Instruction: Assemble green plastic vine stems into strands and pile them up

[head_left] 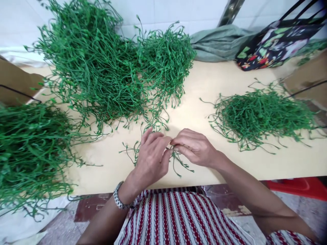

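Observation:
Close together over the table's front part, both my hands pinch at one small bunch of thin green stems (182, 163). They look like artificial plant sprigs with small budded tips. My left hand (152, 158), a metal-link watch on its wrist, has its thumb and forefinger closed on the bunch. From the right, the fingertips of my right hand (196, 147) meet it there. The exact point of grip is partly hidden by my fingers. Some sprigs (131, 151) stick out to the left behind my left hand.
Large heaps of green sprigs (94, 64) lie at the back, with others at left (28, 149) and right (263, 114). Cardboard boxes (17, 81) flank the cream tabletop (204, 88). A flowered bag (273, 46) and grey-green cloth (219, 42) rest behind. A red stool (298, 187) stands below.

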Demonstrator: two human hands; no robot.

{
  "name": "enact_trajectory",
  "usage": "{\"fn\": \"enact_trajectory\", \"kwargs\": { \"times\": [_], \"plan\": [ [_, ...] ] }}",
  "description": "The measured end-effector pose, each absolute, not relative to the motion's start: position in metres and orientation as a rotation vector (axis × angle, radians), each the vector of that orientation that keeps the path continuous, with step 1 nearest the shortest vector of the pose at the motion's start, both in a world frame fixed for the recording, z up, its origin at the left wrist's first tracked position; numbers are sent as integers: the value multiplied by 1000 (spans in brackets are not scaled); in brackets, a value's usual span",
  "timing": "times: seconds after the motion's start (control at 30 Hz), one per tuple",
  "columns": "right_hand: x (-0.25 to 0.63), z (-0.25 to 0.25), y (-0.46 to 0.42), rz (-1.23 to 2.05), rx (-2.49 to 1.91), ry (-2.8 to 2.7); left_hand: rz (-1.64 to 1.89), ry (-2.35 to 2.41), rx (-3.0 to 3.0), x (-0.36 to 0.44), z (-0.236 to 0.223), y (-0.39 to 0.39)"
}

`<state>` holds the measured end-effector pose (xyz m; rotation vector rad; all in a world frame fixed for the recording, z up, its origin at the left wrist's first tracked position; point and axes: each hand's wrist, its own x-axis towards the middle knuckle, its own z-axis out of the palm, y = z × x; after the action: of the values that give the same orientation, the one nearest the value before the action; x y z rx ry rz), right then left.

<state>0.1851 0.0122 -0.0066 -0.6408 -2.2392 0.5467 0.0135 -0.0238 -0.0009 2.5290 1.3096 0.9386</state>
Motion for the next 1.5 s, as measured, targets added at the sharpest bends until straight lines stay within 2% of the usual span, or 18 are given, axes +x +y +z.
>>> {"fn": "enact_trajectory", "kwargs": {
  "times": [0.23,0.57,0.8,1.17,1.3,1.5],
  "plan": [
    [185,-8,1,662,-718,-2093,946,1421,2326,12,-1,-23],
    [185,-13,0,655,-817,-2013,930,1253,2270,8,-2,-25],
    [186,-16,4,460,-672,-2156,956,1144,2309,6,-3,-23],
    [187,-17,3,299,-731,-2089,1182,1160,2359,3,-9,-26],
    [185,-14,0,391,-762,-2103,1100,1216,2311,6,-8,-26],
    [183,-8,-3,725,-863,-2043,1073,1285,2287,9,-7,-28]
  ]
}}
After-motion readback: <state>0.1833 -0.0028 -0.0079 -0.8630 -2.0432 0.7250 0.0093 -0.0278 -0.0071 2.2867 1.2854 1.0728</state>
